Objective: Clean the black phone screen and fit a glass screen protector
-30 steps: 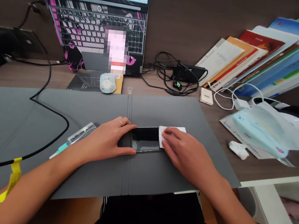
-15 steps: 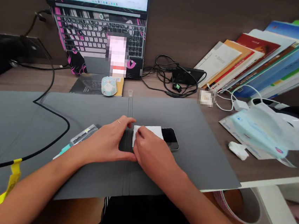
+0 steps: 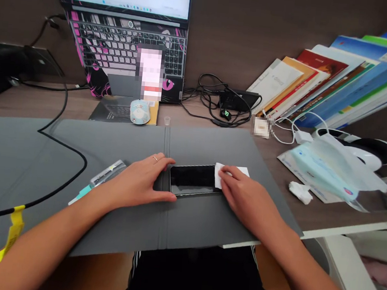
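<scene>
A smartphone with a dark screen lies face up on the grey desk mat. My left hand braces its left end, the thumb at the near corner and the forefinger at the far one. Under the bent fingers of my right hand is a folded white tissue, pressed on the phone's right end. That tissue hides the right end of the screen and sticks out past my knuckles. Beside my left wrist rests a clear case with a teal-and-white piece.
An open laptop stands behind the mat, with a light-blue mouse in front. A black cable crosses the mat's left side. On the right are a crumpled tissue, a plastic wipes pack and leaning books.
My right hand swept the tissue left to the phone's left end, then back right to its right end. My left hand has stayed at the left end. The view shifted slightly.
</scene>
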Available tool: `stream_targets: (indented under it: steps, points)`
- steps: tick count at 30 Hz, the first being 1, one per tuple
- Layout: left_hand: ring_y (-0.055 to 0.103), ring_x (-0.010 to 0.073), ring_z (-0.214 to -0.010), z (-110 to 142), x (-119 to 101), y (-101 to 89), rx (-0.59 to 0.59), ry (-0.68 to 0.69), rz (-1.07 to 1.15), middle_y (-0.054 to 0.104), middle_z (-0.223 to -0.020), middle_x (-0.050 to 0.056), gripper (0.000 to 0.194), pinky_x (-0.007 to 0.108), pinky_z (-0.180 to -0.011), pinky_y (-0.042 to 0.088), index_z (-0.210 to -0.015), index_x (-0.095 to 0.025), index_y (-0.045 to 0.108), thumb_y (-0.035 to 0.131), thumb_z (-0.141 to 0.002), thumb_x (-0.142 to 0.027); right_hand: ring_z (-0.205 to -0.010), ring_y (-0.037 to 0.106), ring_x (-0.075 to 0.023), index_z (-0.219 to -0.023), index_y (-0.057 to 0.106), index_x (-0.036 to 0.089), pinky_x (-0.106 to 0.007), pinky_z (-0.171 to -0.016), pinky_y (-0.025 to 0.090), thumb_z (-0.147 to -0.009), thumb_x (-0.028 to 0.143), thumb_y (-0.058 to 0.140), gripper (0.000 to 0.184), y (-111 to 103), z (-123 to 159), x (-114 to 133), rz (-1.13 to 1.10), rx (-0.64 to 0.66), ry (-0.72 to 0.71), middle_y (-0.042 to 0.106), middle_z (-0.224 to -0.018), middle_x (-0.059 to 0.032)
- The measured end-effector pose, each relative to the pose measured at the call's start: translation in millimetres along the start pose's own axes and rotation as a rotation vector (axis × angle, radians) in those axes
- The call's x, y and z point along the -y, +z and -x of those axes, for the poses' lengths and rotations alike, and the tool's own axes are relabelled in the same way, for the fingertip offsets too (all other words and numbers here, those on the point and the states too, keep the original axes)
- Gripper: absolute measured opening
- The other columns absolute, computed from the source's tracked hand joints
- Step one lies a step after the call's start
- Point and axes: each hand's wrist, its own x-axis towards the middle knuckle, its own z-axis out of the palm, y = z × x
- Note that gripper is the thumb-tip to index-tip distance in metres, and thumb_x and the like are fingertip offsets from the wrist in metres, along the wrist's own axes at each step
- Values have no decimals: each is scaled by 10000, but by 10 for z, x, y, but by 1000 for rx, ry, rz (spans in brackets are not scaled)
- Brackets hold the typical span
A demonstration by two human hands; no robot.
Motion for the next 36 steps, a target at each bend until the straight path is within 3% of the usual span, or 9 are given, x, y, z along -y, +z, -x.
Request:
stream_targets:
  steps: [4,11,17,22,31,36]
  points:
    - [609,254,-1028,3,24,19,-2,12,-28,593,-1142,64,677,373,-855,499,-1364,-219,488,618,-871,-665,-913,723,-252,-1113,666,110,-357,-722,600,-1023,169,395,292,-15,139,30,-22,-27,-30,695,-1160,-136]
    - [605,258,-1017,12,59,49,-16,35,-52,609,-1103,60,661,372,-844,495,-1367,-225,511,605,-883,-665,-943,721,-239,-1154,637,128,-346,-757,608,-1038,182,361,304,-39,403,133,-46,-13,-10,673,-1185,-150]
    - [608,249,-964,9,41,37,-21,41,-47,620,-1048,49,627,360,-809,498,-1322,-235,541,602,-879,-675,-808,704,-215,-1105,653,154,-321,-631,551,-1024,192,397,271,-44,220,101,-36,53,48,665,-1136,-133]
    - [597,243,-957,0,40,36,1,47,-49,614,-1045,53,645,362,-819,496,-1341,-226,521,597,-884,-676,-772,691,-201,-1049,685,161,-339,-685,536,-1015,196,431,258,-37,23,-4,-93,63,70,664,-1127,-112]
    - [599,242,-956,6,38,29,-1,46,-31,617,-1037,48,633,363,-818,493,-1340,-232,527,590,-888,-671,-864,711,-217,-1092,666,169,-348,-720,558,-1038,222,358,317,-96,318,91,-182,26,98,659,-1137,-125]
    - [605,247,-944,17,47,29,-1,43,-25,620,-1019,48,631,353,-785,492,-1336,-232,531,604,-879,-661,-842,709,-213,-1094,665,170,-345,-686,560,-1032,221,356,319,-106,333,131,-181,29,100,660,-1129,-129]
